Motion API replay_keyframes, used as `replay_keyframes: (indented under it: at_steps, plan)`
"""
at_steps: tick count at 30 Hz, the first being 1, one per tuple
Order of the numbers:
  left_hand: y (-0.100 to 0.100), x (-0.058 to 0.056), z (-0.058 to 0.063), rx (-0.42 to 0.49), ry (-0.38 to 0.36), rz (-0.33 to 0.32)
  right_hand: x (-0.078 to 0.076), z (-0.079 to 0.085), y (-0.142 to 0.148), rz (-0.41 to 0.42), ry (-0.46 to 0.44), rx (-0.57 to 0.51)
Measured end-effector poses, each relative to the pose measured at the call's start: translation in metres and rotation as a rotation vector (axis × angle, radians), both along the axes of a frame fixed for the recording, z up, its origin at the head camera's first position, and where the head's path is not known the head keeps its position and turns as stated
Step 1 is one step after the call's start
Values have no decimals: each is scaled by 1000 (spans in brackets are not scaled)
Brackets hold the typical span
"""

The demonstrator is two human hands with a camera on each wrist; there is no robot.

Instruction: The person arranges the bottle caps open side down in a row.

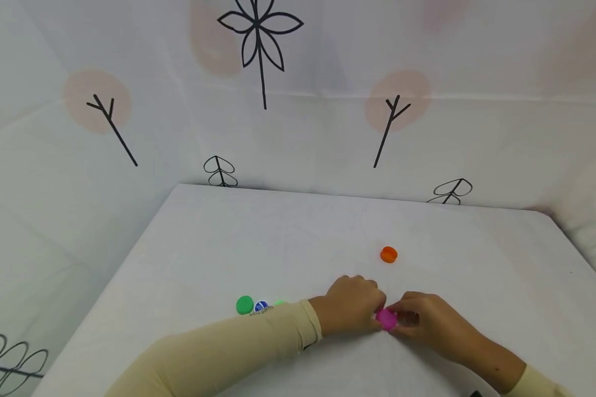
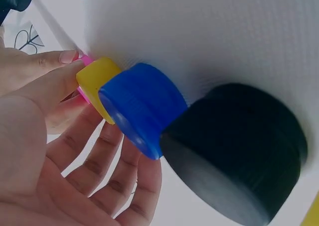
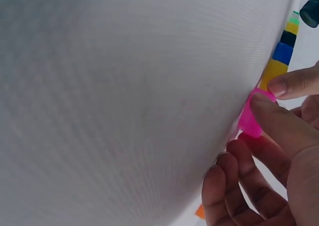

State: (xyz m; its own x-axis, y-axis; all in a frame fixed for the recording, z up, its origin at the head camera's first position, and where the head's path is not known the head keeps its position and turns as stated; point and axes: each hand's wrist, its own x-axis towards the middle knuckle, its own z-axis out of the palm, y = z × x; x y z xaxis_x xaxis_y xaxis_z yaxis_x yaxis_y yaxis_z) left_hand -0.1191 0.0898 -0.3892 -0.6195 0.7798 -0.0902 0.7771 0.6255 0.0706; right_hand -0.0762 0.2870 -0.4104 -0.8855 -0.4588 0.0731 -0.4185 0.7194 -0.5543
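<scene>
In the head view, my right hand [image 1: 434, 325] pinches a bright pink bottle cap [image 1: 387, 319] between thumb and fingers. My left hand [image 1: 350, 306] meets it from the left side. The left wrist view has the left thumb and forefinger about a yellow bottle cap [image 2: 99, 79], which stands against the pink one. Beyond it a blue bottle cap [image 2: 149, 106] and a larger black cap [image 2: 234, 146] continue the row, with the other left fingers spread beside them. From the head, the left hand and sleeve hide these three caps.
A green cap [image 1: 245, 305], a blue-and-white cap [image 1: 261, 306] and a partly hidden light green cap [image 1: 279, 302] lie beyond the left sleeve. Farther back lies an orange cap [image 1: 389, 254]. Patterned cloth walls [image 1: 318, 143] rise around the white table [image 1: 278, 237].
</scene>
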Motion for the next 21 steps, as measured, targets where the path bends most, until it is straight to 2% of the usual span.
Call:
replay_keyframes:
  at_steps: [8, 14, 17, 21]
  plan:
    - [0, 0, 1, -13, 32, 5, 0, 1, 0, -5, 35, 59]
    - [-4, -2, 5, -2, -5, 31, -6, 8, 6, 53, 23, 108]
    - [-5, -6, 9, 6, -19, 43, -13, 14, 8, 24, -4, 131]
    - [-5, -14, 13, -9, -20, 66, -25, 21, 10, -71, -30, 177]
